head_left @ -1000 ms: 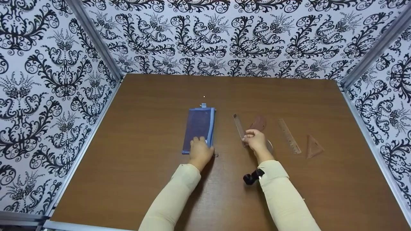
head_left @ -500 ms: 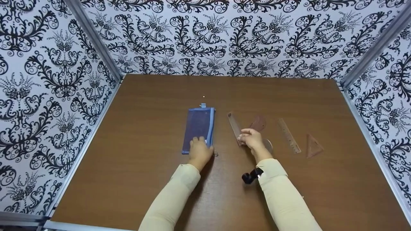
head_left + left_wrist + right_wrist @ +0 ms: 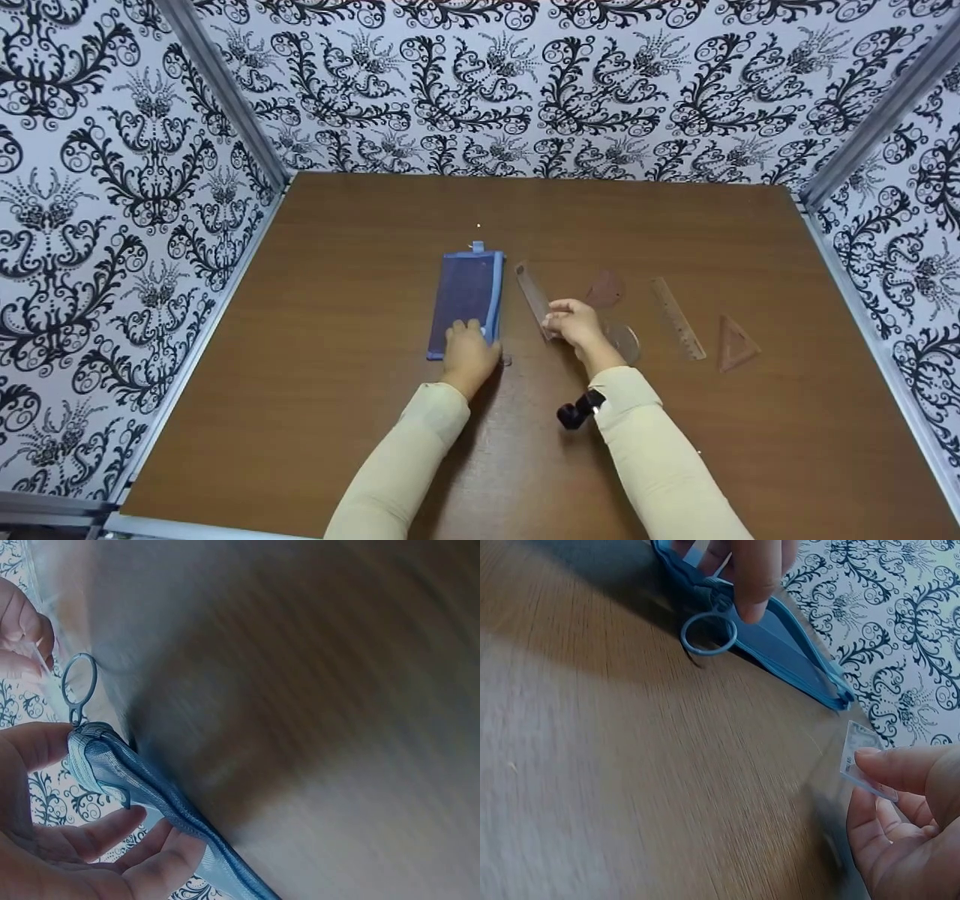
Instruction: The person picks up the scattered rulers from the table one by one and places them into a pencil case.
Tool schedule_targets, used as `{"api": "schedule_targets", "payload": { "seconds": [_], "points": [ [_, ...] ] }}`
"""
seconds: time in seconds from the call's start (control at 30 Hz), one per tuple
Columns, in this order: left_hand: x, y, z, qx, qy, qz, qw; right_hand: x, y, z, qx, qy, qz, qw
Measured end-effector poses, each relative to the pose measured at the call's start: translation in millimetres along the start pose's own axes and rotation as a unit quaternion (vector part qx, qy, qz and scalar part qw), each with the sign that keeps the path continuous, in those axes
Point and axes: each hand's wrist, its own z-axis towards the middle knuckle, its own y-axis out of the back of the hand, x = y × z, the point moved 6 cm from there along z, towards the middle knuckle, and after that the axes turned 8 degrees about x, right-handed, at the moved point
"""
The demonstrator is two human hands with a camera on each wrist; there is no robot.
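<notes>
A blue mesh zip pouch (image 3: 463, 289) lies on the table, its zipper edge along the right side. My left hand (image 3: 470, 358) grips the pouch's near end, thumb at the zipper by a ring pull (image 3: 79, 682); the left wrist view shows its fingers under the edge. Just right of the pouch, my right hand (image 3: 576, 326) pinches the near end of a clear ruler (image 3: 534, 300). In the right wrist view, thumb and fingers hold the end of that ruler (image 3: 862, 757), while the pouch (image 3: 780, 652) appears beyond it with its zipper edge parted.
Right of my right hand lie a pinkish curved piece (image 3: 606, 289) and a clear round piece (image 3: 625, 343), partly behind the wrist. Farther right are a second ruler (image 3: 679, 319) and a pink set square (image 3: 736, 343). Patterned walls (image 3: 480, 90) border the wooden table (image 3: 360, 217).
My right hand has moved left with the ruler, bringing it close to the pouch. More of the round piece shows. The left hand and pouch have stayed in place.
</notes>
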Motion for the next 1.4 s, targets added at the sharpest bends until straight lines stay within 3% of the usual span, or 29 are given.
{"api": "schedule_targets", "payload": {
  "seconds": [0.73, 1.4],
  "points": [
    [1.2, 1.0, 2.5, -0.024, 0.001, -0.013, 0.9996, 0, -24, 3.0, 0.024, -0.014, 0.031, 0.9991],
    [3.4, 2.4, 2.8, -0.014, 0.007, -0.027, 0.9995, 4, -49, 10.9, 0.03, -0.021, 0.041, 0.9985]
  ]
}}
